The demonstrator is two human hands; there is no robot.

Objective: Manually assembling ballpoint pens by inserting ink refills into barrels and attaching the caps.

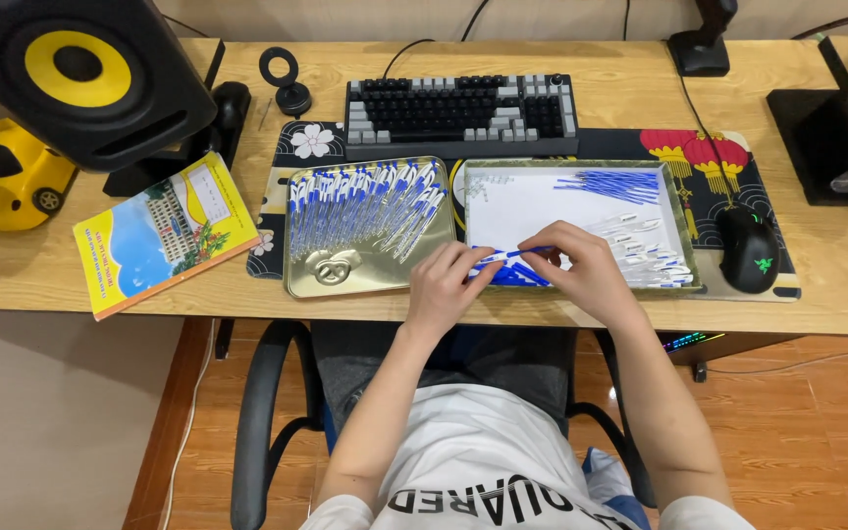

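My left hand [447, 283] and my right hand [581, 263] together hold one blue and white pen [504, 256] over the near edge of the right tray [684, 218]. That tray has a white lining with loose blue refills [616, 185] at its back, white pen barrels [652, 257] at its right and blue caps [514, 276] near my hands. The left metal tray [298, 282] holds several finished blue and white pens [365, 208] laid in rows.
A black keyboard [461, 104] lies behind the trays on a patterned desk mat [738, 157]. A black mouse [748, 247] sits at the right. A yellow booklet [164, 232], a speaker [76, 74] and a yellow toy car [7, 177] are at the left.
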